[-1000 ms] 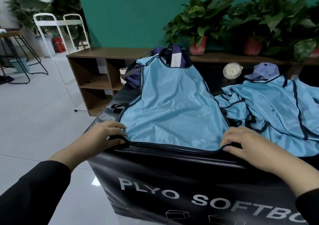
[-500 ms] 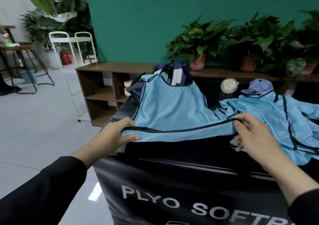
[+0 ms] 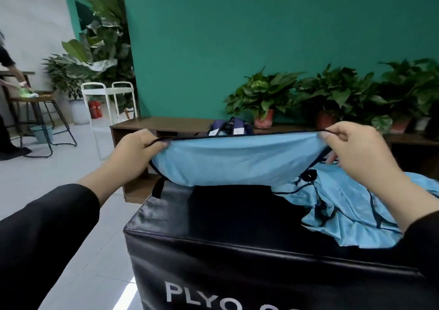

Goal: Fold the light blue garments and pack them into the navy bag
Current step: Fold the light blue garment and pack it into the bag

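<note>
Two hands are on the job here, and it looks like the first fold of one shiny light blue garment with dark navy trim [image 3: 234, 160] is underway. The left hand [image 3: 133, 151] and the right hand [image 3: 356, 150] each pinch a corner of the hem, fingers [image 3: 155, 143] curled tight on the piping, so the fabric hangs stretched between them and sags below the fingers down onto the black padded box serving as a worktop [image 3: 213, 217]. My guess is the next move is carrying that hem forward and laying it over the far end of the garment, keeping both corners level so the slippery cloth doesn't slide off crooked. Just below and to the outside of the right-hand fingers lies a rumpled pile of more light blue garments [image 3: 344, 210], not folded yet. The navy bag [image 3: 231, 128] sits beyond the fingers, peeking over the held edge between the two hands, so packing is a way off. Can't tell if the bag is open from here.
</note>
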